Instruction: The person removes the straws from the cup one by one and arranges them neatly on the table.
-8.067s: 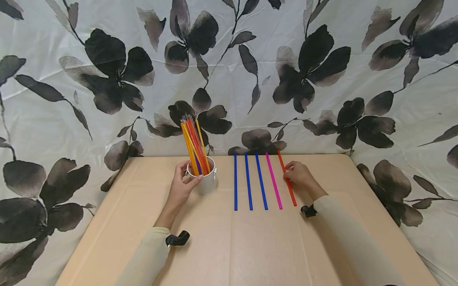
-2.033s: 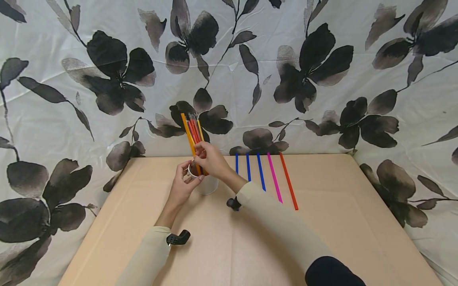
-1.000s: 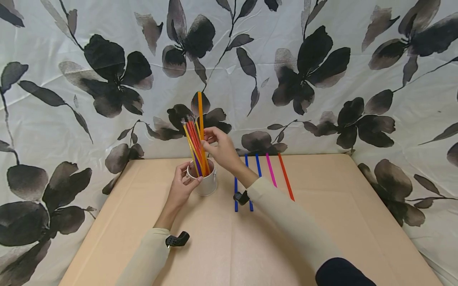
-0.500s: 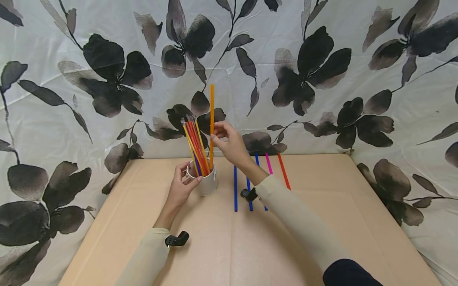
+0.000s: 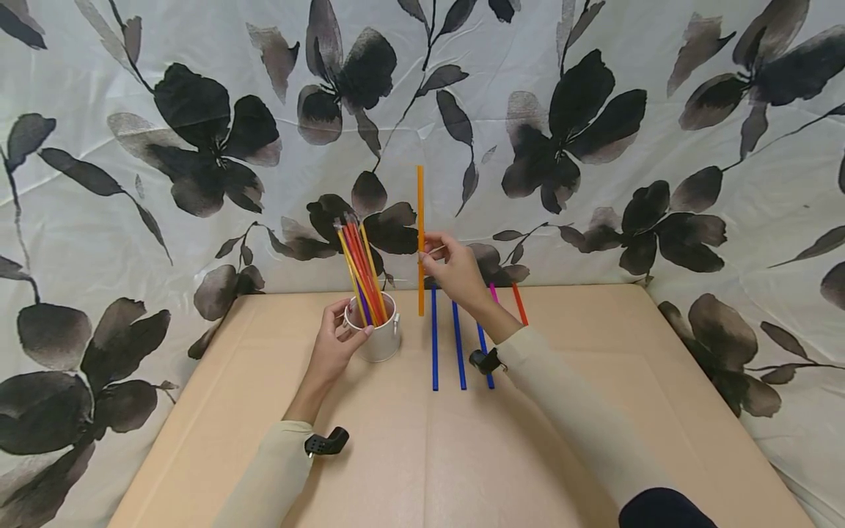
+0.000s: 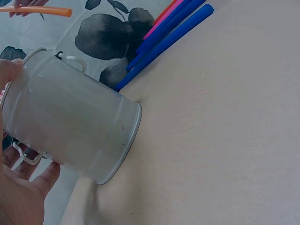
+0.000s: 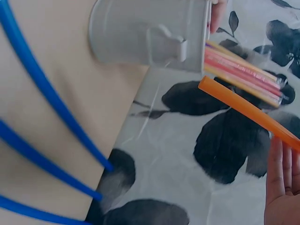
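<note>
In the head view my left hand (image 5: 330, 348) holds a small white metal bucket (image 5: 383, 341) by its rim, thumb on the near side. The bucket stands on the table and holds a bundle of thin yellow, red and purple pencil-like sticks (image 5: 359, 268). My right hand (image 5: 457, 273) pinches an orange straw (image 5: 420, 198) upright, just right of the bucket and above the far table edge. The right wrist view shows the orange straw (image 7: 243, 105) apart from the bucket (image 7: 154, 35). Blue straws (image 5: 435, 345) lie side by side under and left of my right wrist.
A pink straw (image 5: 494, 292) and a red straw (image 5: 521, 304) lie right of the blue ones, partly covered by my right arm. Behind the tan table (image 5: 396, 455) hangs a white cloth (image 5: 462, 29) with dark flowers.
My right hand has drawn the orange straw up out of the bucket and carried it right, over the blue straws' far ends. My left hand stays on the bucket.
</note>
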Demonstrator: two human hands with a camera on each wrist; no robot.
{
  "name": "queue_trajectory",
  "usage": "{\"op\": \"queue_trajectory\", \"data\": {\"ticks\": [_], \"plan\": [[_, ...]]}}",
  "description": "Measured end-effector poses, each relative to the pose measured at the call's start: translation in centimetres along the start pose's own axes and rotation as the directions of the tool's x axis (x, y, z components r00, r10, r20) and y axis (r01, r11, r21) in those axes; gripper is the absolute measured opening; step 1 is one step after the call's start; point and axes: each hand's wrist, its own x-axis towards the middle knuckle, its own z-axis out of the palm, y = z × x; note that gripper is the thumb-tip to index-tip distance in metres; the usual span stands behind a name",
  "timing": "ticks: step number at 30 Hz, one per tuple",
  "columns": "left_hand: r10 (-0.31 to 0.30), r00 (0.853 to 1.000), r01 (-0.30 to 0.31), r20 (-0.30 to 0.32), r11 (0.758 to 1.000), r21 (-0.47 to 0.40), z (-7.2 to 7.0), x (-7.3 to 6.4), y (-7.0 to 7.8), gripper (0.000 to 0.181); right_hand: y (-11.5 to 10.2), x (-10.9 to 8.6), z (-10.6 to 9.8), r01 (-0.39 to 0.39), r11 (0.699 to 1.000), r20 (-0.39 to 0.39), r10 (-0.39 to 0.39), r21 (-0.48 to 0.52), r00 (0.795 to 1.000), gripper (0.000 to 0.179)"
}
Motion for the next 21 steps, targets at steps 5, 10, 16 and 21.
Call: {"op": "queue_trajectory", "data": {"ticks": [5,10,16,21], "plan": [[-0.006,1.000,0.006,0.004,1.000,-0.018,0.0,0.0,0.0,0.079,1.1,-0.5,-1.8,-0.030,1.000,0.001,0.030,0.004,1.000,0.038],[-0.008,1.000,0.008,0.000,1.000,-0.007,0.0,0.0,0.0,0.078,2.4,-0.8,-3.3,-0.047,0.999,-0.018,0.047,-0.002,0.999,0.036],[-0.008,1.000,0.008,-0.010,1.000,0.011,0.0,0.0,-0.1,0.078,3.7,-1.3,-4.9,-0.087,0.996,-0.035,0.088,0.025,0.996,0.036],[-0.002,1.000,0.002,-0.010,1.000,0.001,0.1,0.0,-0.2,0.077,4.7,-2.1,-6.5,-0.116,0.993,-0.043,0.116,-0.005,0.992,0.036]]}}
